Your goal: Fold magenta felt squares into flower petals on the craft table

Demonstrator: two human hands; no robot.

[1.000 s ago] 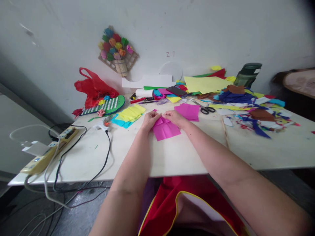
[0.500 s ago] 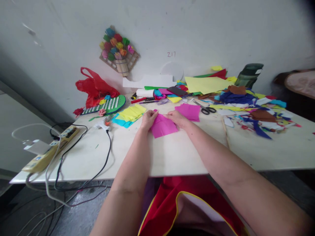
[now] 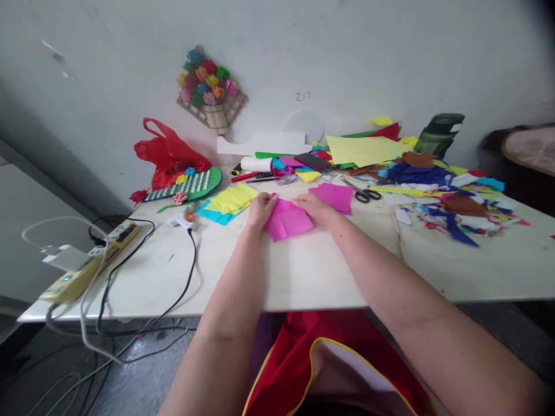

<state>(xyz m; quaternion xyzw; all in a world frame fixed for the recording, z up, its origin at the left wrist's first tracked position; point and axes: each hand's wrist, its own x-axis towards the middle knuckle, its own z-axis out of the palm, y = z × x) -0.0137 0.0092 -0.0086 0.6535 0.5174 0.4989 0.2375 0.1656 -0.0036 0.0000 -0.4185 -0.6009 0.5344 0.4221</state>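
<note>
Lying at the left edge of the white table (image 3: 303,271), a cream power strip (image 3: 82,266) trails a black cable (image 3: 186,271) toward the middle. Behind it a red plastic bag (image 3: 167,153) slumps against the wall, with a stack of yellow paper (image 3: 232,198) just to its right. The left hand (image 3: 261,209) has its fingers curled closed on the far left corner of a magenta paper sheet (image 3: 286,222), which lies flat on the table, centre, between both hands. The right hand (image 3: 316,208) rests its fingers on the sheet's far right edge; whether they pinch or only press cannot be told. More magenta squares (image 3: 336,195) sit just beyond that hand, then black-handled scissors (image 3: 364,193) and a heap of coloured paper scraps (image 3: 433,185).
</note>
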